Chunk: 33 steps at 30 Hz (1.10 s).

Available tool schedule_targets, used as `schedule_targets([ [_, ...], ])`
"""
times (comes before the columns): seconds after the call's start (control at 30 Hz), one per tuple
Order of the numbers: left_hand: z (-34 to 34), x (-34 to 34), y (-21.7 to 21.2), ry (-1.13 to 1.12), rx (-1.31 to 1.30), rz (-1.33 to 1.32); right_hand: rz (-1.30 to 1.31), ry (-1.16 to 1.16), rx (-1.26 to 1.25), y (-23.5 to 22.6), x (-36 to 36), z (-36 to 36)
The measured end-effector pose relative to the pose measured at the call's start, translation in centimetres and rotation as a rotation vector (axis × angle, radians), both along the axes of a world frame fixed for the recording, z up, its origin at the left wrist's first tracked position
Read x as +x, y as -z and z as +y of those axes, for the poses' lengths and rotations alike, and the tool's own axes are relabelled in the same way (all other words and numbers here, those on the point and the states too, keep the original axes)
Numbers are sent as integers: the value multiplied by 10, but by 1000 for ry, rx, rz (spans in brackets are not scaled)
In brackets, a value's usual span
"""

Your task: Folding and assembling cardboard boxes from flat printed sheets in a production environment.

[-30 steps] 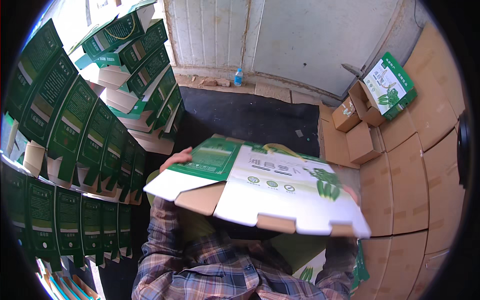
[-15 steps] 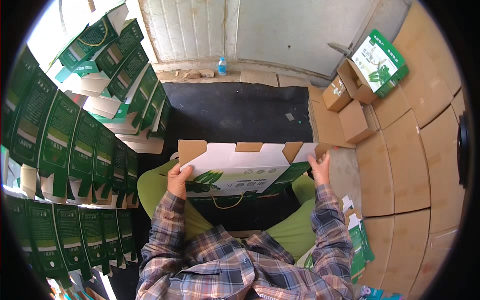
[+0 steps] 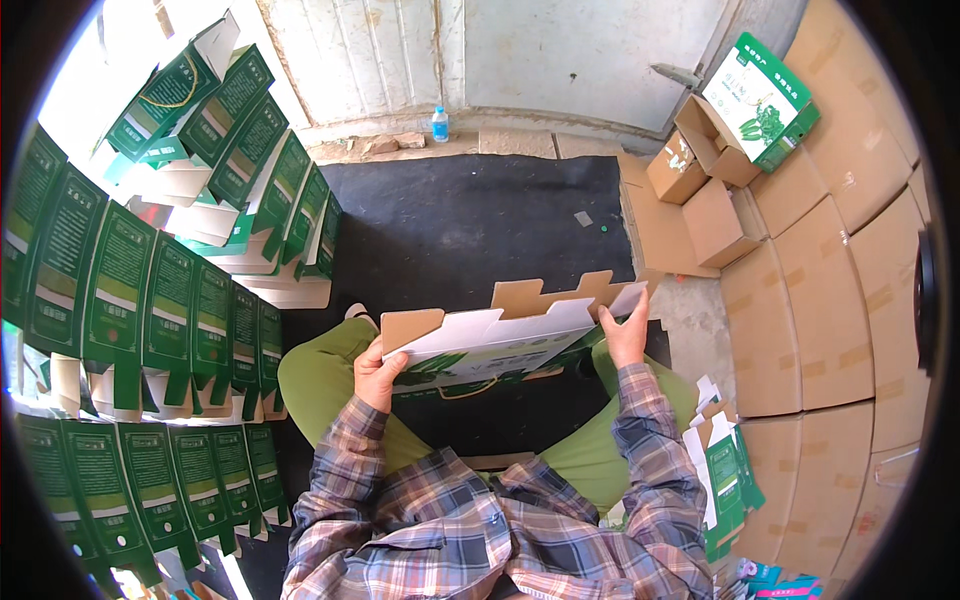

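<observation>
- Presently, the carton (image 3: 490,350) is located in front of the torso, between the two hands and above the gap between the knees; whether it touches the legs cannot be determined
- Left hand (image 3: 377,377): grip clamped on the left end of the carton, thumb laid against the near printed panel, other fingers around the side
- Right hand (image 3: 627,330): grip clamped on the right upper corner of the carton, thumb toward the near side
- Carton condition: flaps (image 3: 412,328) stand unfolded along the upper edge, brown inner faces visible; the near panel is white with green print, and a cord handle (image 3: 470,390) hangs at the lower edge
- Left side: green cartons (image 3: 120,290) stand in two rows, one above the other; beyond them rises a tall stack (image 3: 245,165) of similar cartons
- Floor: a black mat (image 3: 470,230) extends ahead of the person, with a clear bottle (image 3: 440,124) with a blue label near its far edge, close to a pale door (image 3: 590,60)
- Right side: brown boxes (image 3: 780,350) form a wall; an open brown box (image 3: 722,220) sits near a green-and-white carton (image 3: 765,105)
- Beside the right knee: green and white cardboard pieces (image 3: 725,470) lie together
</observation>
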<state>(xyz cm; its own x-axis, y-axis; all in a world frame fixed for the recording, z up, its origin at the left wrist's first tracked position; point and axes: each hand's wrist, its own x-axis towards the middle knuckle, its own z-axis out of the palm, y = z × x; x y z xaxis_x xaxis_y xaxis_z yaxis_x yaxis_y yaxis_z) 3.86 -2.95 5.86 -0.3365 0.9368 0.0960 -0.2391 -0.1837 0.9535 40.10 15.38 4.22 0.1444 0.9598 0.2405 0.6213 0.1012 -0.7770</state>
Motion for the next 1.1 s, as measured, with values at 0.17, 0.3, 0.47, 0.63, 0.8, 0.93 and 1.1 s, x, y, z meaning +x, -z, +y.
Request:
schedule_targets([
  [0.17, -1, -4, 2, -25, -32, 78, 68, 48, 5, 4, -5, -3],
  [0.3, 6, -11, 17, -217, -20, 73, 437, -134, 7, -13, -7, -14],
  [0.47, 12, -13, 11, -353, -44, -49, 691, -326, -99, -53, -8, -33],
  [0.63, 15, -16, 10, -403, -45, 44, 787, -372, -143, -56, -3, -37],
  [0.8, 19, -28, 17, -500, -85, 23, 917, -278, -389, -32, 8, -39],
  [0.93, 17, -35, -16, -774, -253, 552, 995, -280, -417, -36, 11, -48],
  [1.1, 36, -26, -50, -646, -343, 1564, 986, -276, -441, -38, 16, -62],
])
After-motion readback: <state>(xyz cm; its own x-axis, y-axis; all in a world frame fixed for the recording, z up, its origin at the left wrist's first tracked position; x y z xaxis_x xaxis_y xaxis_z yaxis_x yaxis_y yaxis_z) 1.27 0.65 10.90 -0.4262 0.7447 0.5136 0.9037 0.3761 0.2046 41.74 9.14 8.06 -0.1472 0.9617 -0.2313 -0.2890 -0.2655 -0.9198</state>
